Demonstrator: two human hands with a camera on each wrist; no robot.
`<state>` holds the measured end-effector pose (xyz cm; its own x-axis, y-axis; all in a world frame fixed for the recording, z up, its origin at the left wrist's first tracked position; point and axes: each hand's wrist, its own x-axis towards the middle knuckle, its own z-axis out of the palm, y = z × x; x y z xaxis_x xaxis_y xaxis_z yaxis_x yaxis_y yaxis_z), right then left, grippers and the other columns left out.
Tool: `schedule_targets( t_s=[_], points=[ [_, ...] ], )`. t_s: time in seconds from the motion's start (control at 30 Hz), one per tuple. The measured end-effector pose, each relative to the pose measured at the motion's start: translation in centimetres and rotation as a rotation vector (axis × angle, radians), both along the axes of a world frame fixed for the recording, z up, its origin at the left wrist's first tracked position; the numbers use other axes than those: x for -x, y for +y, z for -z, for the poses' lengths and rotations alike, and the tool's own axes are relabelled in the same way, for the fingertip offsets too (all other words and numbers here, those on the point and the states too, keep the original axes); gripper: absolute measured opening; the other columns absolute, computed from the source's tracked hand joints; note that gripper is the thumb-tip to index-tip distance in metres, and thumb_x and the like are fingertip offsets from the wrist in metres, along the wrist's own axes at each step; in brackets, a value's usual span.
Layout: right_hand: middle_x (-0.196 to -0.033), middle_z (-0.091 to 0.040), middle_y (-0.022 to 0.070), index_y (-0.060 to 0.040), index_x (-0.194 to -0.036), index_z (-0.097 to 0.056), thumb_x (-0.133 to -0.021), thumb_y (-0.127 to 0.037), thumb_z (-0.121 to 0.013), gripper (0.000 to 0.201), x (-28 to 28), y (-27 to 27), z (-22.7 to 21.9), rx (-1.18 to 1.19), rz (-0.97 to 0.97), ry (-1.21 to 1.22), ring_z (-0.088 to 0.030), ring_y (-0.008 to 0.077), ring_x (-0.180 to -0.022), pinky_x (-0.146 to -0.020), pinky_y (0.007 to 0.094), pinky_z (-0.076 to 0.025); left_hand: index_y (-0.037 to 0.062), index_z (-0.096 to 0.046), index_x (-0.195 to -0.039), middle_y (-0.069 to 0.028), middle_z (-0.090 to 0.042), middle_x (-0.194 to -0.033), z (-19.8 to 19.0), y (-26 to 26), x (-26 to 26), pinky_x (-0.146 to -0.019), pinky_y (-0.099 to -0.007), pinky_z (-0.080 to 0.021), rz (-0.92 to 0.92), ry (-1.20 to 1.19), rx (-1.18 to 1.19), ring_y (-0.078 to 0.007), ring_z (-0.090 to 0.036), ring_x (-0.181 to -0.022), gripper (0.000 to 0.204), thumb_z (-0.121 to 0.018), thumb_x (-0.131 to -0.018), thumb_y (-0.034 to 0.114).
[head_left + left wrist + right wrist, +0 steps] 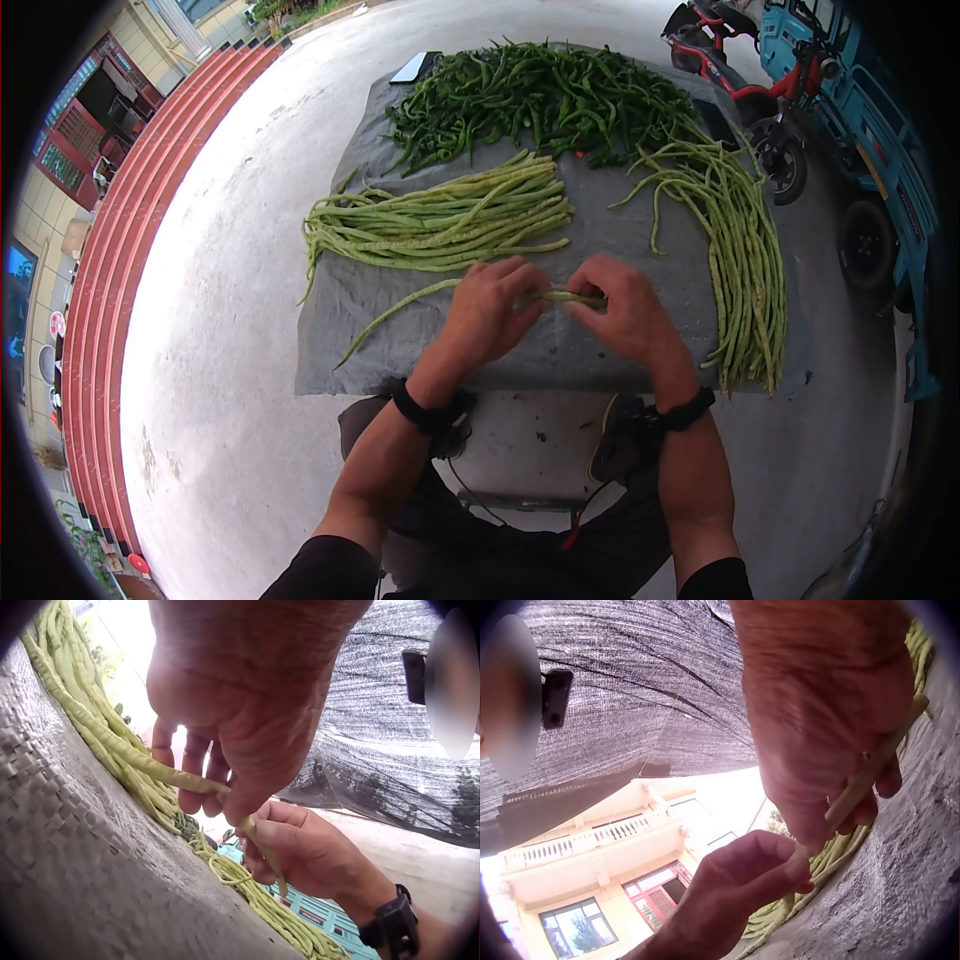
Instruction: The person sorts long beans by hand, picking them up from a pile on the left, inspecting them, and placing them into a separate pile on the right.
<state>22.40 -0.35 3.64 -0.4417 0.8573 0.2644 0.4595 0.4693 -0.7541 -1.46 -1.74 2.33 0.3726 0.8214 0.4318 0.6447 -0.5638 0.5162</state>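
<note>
While the long bean [430, 300] lies crosswise before me on the grey cloth [600, 350], its tail trailing left, my left hand [490, 315] and right hand [625, 310] both pinch its right end, fingertips almost touching.

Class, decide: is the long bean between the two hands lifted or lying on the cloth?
Partly lifted: both hands pinch one end of the long bean; its tail trails on the grey cloth.

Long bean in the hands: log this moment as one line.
left hand: pinches long bean | right hand: pinches same bean's end | under: grey cloth | nearby: sorted bean bundle, loose bean pile
</note>
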Motion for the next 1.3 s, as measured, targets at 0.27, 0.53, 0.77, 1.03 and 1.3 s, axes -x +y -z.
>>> schedule_targets(
  t_s=[0.27, 0.53, 0.77, 1.03, 1.3],
  points=[
    [-0.092, -0.065, 0.0144, -0.0015, -0.095, -0.066, -0.085, -0.006, -0.081, 0.018, 0.0, -0.1, -0.1, -0.024, -0.015, -0.088, -0.067, 0.0359, -0.089, -0.08, 0.0475, -0.053, 0.012, -0.072, -0.105, -0.005, -0.072, -0.099, 0.7, -0.2, -0.5, -0.087, -0.0428, -0.052, 0.033, 0.04, 0.008, -0.0317, -0.071, -0.094, 0.023, -0.085, -0.087, 0.016],
    [-0.09, -0.064, 0.0154, -0.0031, -0.089, -0.061, -0.084, -0.009, -0.076, 0.017, -1.5, -0.2, 1.3, -0.059, 0.08, -0.296, -0.065, 0.0395, -0.093, -0.083, 0.0512, -0.052, 0.0133, -0.07, -0.108, -0.0066, -0.066, -0.103, 2.4, 0.1, 0.1, -0.088, -0.046, -0.051, -0.097, 0.266, -0.041, -0.032, -0.067, -0.107, 0.026, -0.08, -0.085, 0.013],
    [-0.086, -0.069, 0.0156, -0.0016, -0.092, -0.064, -0.083, -0.009, -0.08, 0.02, -3.9, -0.1, 2.3, 0.121, 0.13, -0.345, -0.067, 0.0364, -0.083, -0.077, 0.048, -0.053, 0.013, -0.071, -0.1, -0.0083, -0.066, -0.102, 3.1, 1.1, 1.3, -0.088, -0.0487, -0.052, -0.215, 0.367, -0.021, -0.0337, -0.068, -0.107, 0.017, -0.072, -0.084, 0.01],
    [-0.091, -0.074, 0.0162, -0.0029, -0.094, -0.068, -0.082, -0.013, -0.084, 0.022, -6.9, 0.4, 0.9, 0.21, 0.183, -0.386, -0.071, 0.0388, -0.088, -0.078, 0.0483, -0.055, 0.0125, -0.073, -0.097, -0.0096, -0.066, -0.101, 3.5, 1.5, 1.8, -0.086, -0.05, -0.054, -0.305, 0.358, -0.075, -0.0349, -0.067, -0.105, 0.014, -0.073, -0.083, 0.011],
    [-0.084, -0.074, 0.0131, -0.0018, -0.094, -0.072, -0.083, -0.014, -0.085, 0.021, -6.9, 0.2, 0.4, 0.272, 0.111, -0.297, -0.071, 0.0279, -0.078, -0.073, 0.0417, -0.056, 0.0145, -0.073, -0.101, -0.0098, -0.077, -0.092, 0.0, 1.0, 0.3, -0.074, -0.0506, -0.055, -0.496, 0.316, 0.039, -0.0366, -0.075, -0.087, 0.008, -0.074, -0.095, 0.018]
  ],
)
